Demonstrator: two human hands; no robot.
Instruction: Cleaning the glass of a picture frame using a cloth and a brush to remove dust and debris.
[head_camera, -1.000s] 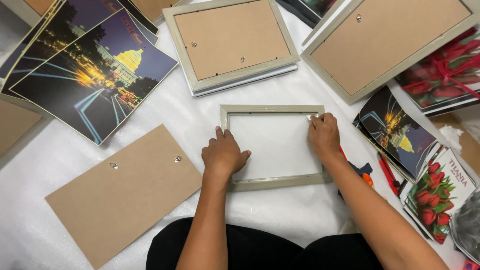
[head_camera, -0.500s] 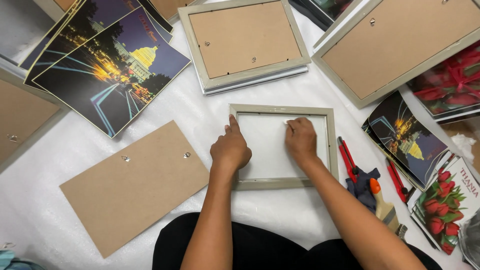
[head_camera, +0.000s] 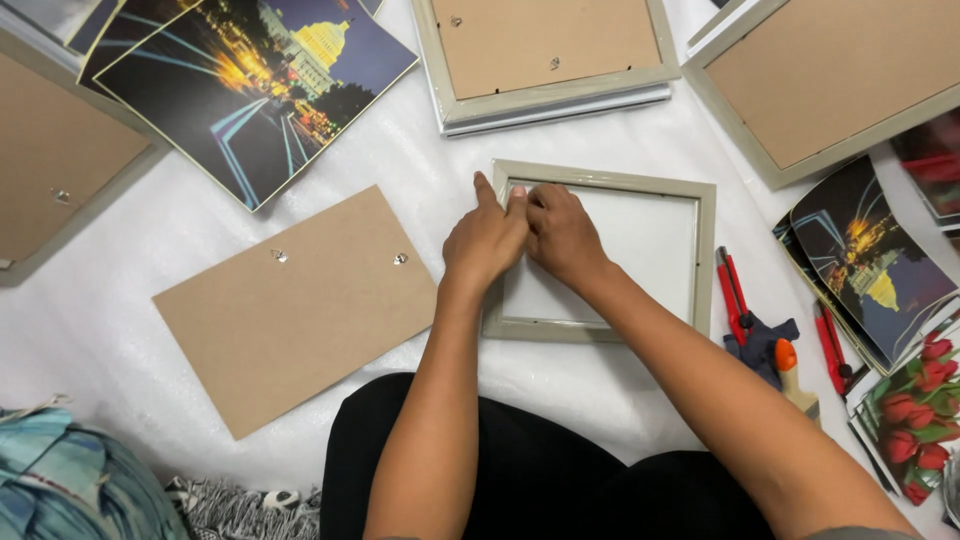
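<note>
A pale grey-green picture frame (head_camera: 705, 250) lies face down on the white sheet, its glass showing. My left hand (head_camera: 484, 240) rests on the frame's left edge, index finger stretched toward the top left corner. My right hand (head_camera: 562, 235) presses down on the glass beside it, fingers bent, knuckles touching the left hand. Whether a cloth is under the right fingers I cannot tell. A loose brown backing board (head_camera: 295, 305) with two metal hangers lies to the left of the frame.
Night city prints (head_camera: 250, 85) lie top left, more frames with backing boards (head_camera: 545, 50) at the top and top right (head_camera: 830, 80). A red utility knife (head_camera: 733, 295), a dark cloth and an orange-tipped brush (head_camera: 795, 375) sit right of the frame. Tulip prints (head_camera: 915, 420) far right.
My right hand slid left across the glass from the top right corner to the top left, meeting the left hand. The view shifted so everything sits further right and higher.
</note>
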